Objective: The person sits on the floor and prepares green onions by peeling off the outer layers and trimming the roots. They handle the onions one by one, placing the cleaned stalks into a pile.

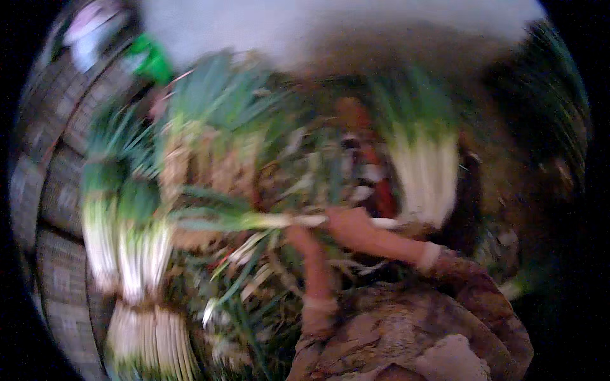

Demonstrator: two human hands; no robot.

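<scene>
Both of my hands seem to wear orange-pink gloves with pale cuffs. A single long green onion lies across them, its leaves to the left and its white base to the right. My left hand is at the middle of the stalk. Around the white part closes my right hand. Blur hides the separate fingers. Just beyond the right hand is a thick bundle of cleaned green onions, white ends toward me. Stripped leaves and peelings litter the ground under the hands.
Unpeeled, soil-covered green onions are heaped ahead. Cleaned bundles lie at left, with another bundle nearer me. Paving blocks run along the left side. A bright green thing and perhaps a person appear upper left, blurred.
</scene>
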